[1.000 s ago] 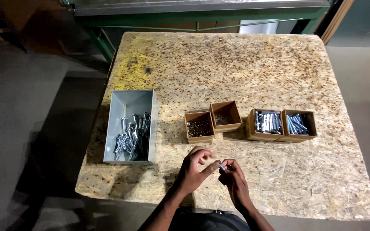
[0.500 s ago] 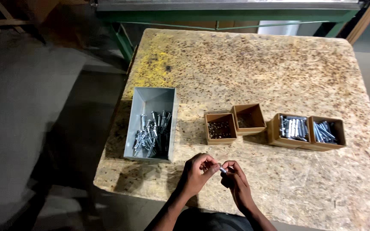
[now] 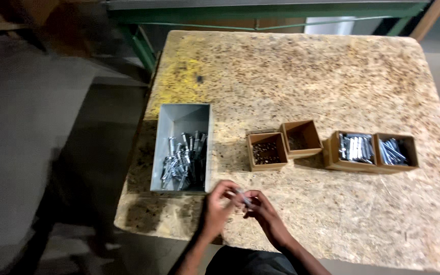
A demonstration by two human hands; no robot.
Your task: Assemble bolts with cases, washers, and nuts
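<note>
Both hands meet at the near edge of the table (image 3: 332,81), a chipboard top with a yellow stain at its far left corner. The left hand (image 3: 217,206) and the right hand (image 3: 263,211) are close together, fingertips pinched from either side on a small silvery bolt (image 3: 242,196) held between them just above the table surface; it is too small and blurred to make out any detail of it.

Just to the far left of the hands, touching distance from the left hand, lies a grey metal tray (image 3: 179,119), long side running near to far, with a heap of shiny bolts gathered in its near half. To the right of the tray, well apart from it, stand two small open cardboard boxes side by side: the left brown box (image 3: 266,151) holds dark small pieces, the tilted brown box (image 3: 302,137) beside it is turned slightly and seems to hold only a few. Further right, a pair of joined boxes (image 3: 373,165) holds silvery metal parts lying in rows.

Beyond the far edge of the table runs a green metal frame (image 3: 260,12)
</note>
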